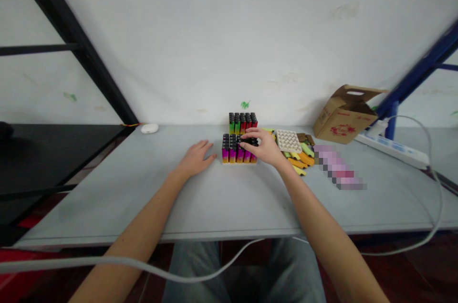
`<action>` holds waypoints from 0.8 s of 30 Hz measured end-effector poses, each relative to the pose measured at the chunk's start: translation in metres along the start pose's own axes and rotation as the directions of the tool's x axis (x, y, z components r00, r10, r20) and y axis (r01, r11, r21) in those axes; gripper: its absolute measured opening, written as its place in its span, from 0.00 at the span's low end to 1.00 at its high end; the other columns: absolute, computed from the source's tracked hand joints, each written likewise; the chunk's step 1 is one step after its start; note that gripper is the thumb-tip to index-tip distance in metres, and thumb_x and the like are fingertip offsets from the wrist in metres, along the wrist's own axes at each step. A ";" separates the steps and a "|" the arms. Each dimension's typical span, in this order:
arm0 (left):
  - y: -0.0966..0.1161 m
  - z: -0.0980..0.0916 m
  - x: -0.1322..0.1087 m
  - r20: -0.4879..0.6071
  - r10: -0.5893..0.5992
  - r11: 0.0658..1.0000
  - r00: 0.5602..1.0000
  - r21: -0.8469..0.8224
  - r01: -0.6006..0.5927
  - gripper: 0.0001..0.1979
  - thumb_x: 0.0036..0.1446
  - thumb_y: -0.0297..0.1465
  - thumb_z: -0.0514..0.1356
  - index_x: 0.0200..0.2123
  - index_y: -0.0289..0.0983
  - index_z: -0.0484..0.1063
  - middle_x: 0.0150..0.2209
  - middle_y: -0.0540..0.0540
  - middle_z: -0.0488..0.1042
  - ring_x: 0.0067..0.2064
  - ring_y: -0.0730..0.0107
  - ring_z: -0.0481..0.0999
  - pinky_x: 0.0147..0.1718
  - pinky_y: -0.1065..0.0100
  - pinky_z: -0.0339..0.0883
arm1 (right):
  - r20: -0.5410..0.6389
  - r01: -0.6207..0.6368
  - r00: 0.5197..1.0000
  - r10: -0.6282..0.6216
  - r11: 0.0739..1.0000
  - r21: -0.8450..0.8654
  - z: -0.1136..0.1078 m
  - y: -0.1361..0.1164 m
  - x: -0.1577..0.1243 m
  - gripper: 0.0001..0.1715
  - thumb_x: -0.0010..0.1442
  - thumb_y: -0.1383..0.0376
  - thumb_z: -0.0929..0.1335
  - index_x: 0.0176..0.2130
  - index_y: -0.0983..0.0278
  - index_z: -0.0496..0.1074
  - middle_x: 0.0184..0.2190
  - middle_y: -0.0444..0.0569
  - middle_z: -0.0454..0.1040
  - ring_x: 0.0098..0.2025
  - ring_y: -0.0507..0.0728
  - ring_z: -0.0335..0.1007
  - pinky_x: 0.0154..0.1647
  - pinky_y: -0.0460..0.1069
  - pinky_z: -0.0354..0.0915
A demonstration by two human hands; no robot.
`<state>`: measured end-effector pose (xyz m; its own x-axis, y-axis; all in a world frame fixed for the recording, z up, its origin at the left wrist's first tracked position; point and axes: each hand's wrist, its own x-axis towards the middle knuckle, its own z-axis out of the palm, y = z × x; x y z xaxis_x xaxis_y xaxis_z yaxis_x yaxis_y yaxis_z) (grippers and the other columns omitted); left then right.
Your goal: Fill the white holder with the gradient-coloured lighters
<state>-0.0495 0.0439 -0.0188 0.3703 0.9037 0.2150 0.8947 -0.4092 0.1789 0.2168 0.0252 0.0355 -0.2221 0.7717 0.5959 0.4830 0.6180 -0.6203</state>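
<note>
Purple-and-yellow lighters (233, 150) with black tops stand upright in rows in a pale holder in the middle of the table. My right hand (265, 146) reaches over this group from the right, thumb and fingertips bent around the black top of one lighter; its body is partly lost among the others. To the left of the group, my left hand (197, 157) rests on the tabletop, fingers apart and holding nothing. Behind stands a second block of green and red lighters (243, 124).
Right of the lighters, an off-white tray with round holes (288, 141) lies by loose yellow and orange lighters (304, 160). Further right are an open cardboard box (344, 117), a blurred pink item (336, 167) and a power strip (397, 150). A white case (149, 128) sits back left.
</note>
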 end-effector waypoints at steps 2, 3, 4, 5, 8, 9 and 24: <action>0.000 0.000 0.000 0.007 0.000 1.000 1.000 0.006 0.000 0.32 0.62 0.46 0.48 0.61 0.30 0.62 0.64 0.35 0.61 0.65 0.50 0.59 0.63 0.54 0.52 | -0.002 0.013 1.000 -0.013 1.000 -0.013 -0.005 -0.003 0.000 0.10 0.55 0.58 0.71 0.35 0.61 0.78 0.41 0.53 0.76 0.46 0.60 0.71 0.54 0.58 0.63; 0.000 0.000 0.000 0.010 -0.001 1.000 1.000 0.009 0.001 0.32 0.62 0.45 0.48 0.61 0.30 0.62 0.64 0.34 0.61 0.65 0.50 0.59 0.63 0.54 0.51 | -0.002 0.012 1.000 -0.012 1.000 -0.010 -0.007 -0.004 0.000 0.10 0.56 0.59 0.70 0.35 0.62 0.77 0.40 0.53 0.76 0.46 0.60 0.71 0.54 0.58 0.63; -0.001 0.000 0.000 0.011 -0.002 1.000 1.000 0.009 0.001 0.32 0.61 0.45 0.48 0.61 0.29 0.62 0.64 0.33 0.60 0.65 0.49 0.59 0.63 0.54 0.51 | 0.001 0.002 1.000 -0.002 1.000 -0.006 -0.008 -0.005 -0.001 0.10 0.58 0.59 0.68 0.36 0.62 0.77 0.40 0.53 0.77 0.46 0.60 0.71 0.54 0.58 0.63; -0.001 0.000 0.000 0.010 -0.002 1.000 1.000 0.005 0.002 0.32 0.61 0.45 0.48 0.61 0.29 0.62 0.64 0.34 0.60 0.65 0.49 0.59 0.63 0.54 0.51 | 0.003 -0.020 1.000 0.020 1.000 -0.003 -0.010 -0.005 -0.002 0.11 0.59 0.59 0.68 0.37 0.62 0.76 0.40 0.53 0.76 0.46 0.60 0.71 0.53 0.58 0.63; 0.001 -0.001 -0.001 -0.027 -0.007 0.999 1.000 -0.040 0.006 0.31 0.61 0.46 0.49 0.59 0.32 0.65 0.62 0.36 0.63 0.64 0.50 0.60 0.63 0.53 0.52 | -0.010 -0.132 0.991 0.132 0.991 0.033 -0.014 -0.001 -0.009 0.18 0.60 0.56 0.66 0.47 0.62 0.73 0.47 0.56 0.74 0.50 0.62 0.69 0.52 0.60 0.64; 0.003 -0.003 -0.001 -0.050 -0.007 0.997 0.999 -0.078 0.003 0.30 0.61 0.47 0.48 0.58 0.33 0.66 0.61 0.37 0.65 0.63 0.51 0.62 0.63 0.53 0.53 | -0.015 -0.171 0.985 0.172 0.983 0.065 -0.016 0.002 -0.013 0.22 0.61 0.54 0.66 0.51 0.62 0.70 0.51 0.57 0.73 0.51 0.62 0.68 0.52 0.60 0.64; 0.035 -0.011 -0.002 -0.104 0.141 0.817 0.985 -0.549 -0.175 0.41 0.49 0.41 0.65 0.63 0.31 0.56 0.59 0.34 0.68 0.58 0.50 0.69 0.59 0.52 0.61 | 0.277 -0.067 0.959 0.063 0.998 0.006 -0.007 0.030 -0.042 0.48 0.49 0.62 0.73 0.64 0.69 0.54 0.60 0.62 0.65 0.60 0.65 0.63 0.61 0.60 0.59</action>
<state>-0.0220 0.0263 -0.0029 0.4645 0.8190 0.3368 0.5295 -0.5617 0.6357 0.2468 0.0101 -0.0049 -0.4172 0.8205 0.3908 0.4920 0.5655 -0.6620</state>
